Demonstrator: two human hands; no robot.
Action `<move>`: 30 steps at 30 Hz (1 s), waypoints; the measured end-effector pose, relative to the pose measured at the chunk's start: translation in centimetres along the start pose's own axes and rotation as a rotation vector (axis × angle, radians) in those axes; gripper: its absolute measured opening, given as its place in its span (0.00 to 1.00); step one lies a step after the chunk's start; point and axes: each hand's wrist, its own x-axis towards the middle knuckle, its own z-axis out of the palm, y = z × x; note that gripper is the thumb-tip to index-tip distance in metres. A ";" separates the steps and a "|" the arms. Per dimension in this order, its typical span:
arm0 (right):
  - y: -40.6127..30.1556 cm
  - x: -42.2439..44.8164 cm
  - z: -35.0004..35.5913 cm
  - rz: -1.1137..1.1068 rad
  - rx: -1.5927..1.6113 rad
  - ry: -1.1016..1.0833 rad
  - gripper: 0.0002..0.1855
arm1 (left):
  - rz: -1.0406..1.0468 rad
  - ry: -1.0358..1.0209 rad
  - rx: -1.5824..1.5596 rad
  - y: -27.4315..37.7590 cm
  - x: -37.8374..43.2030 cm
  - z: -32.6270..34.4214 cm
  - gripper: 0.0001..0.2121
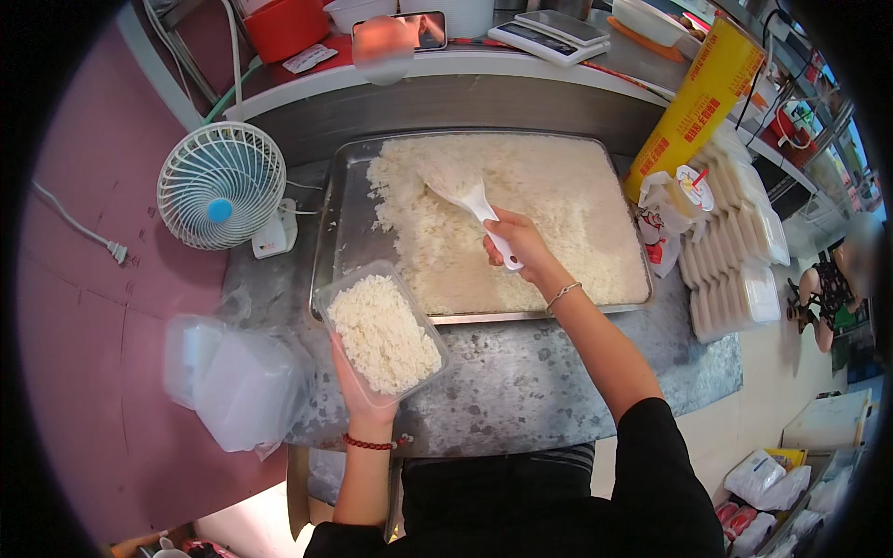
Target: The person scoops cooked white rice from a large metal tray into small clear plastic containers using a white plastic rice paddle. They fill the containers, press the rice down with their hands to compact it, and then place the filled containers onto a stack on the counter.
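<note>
Cooked white rice (516, 223) covers most of a large shallow metal tray (328, 258), whose left strip shows bare metal. My right hand (520, 244) grips the handle of a white plastic rice paddle (478, 202), its blade over the rice at the tray's upper left part, with some rice on it. With my left hand (366, 394) I hold a clear plastic container (441, 335) from below and the side; it is filled with rice and overlaps the tray's lower left corner.
A white fan (222, 187) stands left of the tray, above a plastic bag of containers (241, 380). To the right are stacked filled containers (732, 244), a bagged cup (691, 188) and a yellow roll (694, 104). A kitchen scale (550, 36) sits on the shelf behind. A person (830, 289) is at far right.
</note>
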 end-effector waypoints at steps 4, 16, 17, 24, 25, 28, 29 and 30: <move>-1.1 -1.3 -1.0 -0.024 -0.048 -0.011 0.22 | -0.033 -0.124 0.049 0.0 1.3 0.6 0.22; -4.9 -8.1 -2.7 -0.132 -0.223 0.056 0.27 | -0.061 -0.123 0.206 -5.5 13.9 6.5 0.22; -5.1 -8.4 -2.8 -0.154 -0.270 0.071 0.27 | -0.078 -0.123 0.200 -6.2 14.7 6.8 0.21; -6.8 -9.0 -2.0 -0.325 -1.122 0.268 0.28 | -0.155 -0.185 0.250 -10.5 15.7 9.2 0.24; -6.8 -8.9 -1.7 -0.362 -1.255 0.272 0.29 | -0.145 -0.196 0.268 -10.8 15.7 9.1 0.24; -7.1 -9.1 -1.2 -0.378 -1.457 0.237 0.30 | -0.207 -0.129 0.247 -11.3 15.3 9.0 0.24; -7.1 -9.1 -1.2 -0.368 -1.491 0.217 0.30 | -0.200 -0.155 0.262 -11.5 15.4 8.9 0.24; -7.1 -9.0 -1.2 -0.379 -1.509 0.201 0.31 | -0.192 -0.179 0.279 -11.5 15.4 8.7 0.25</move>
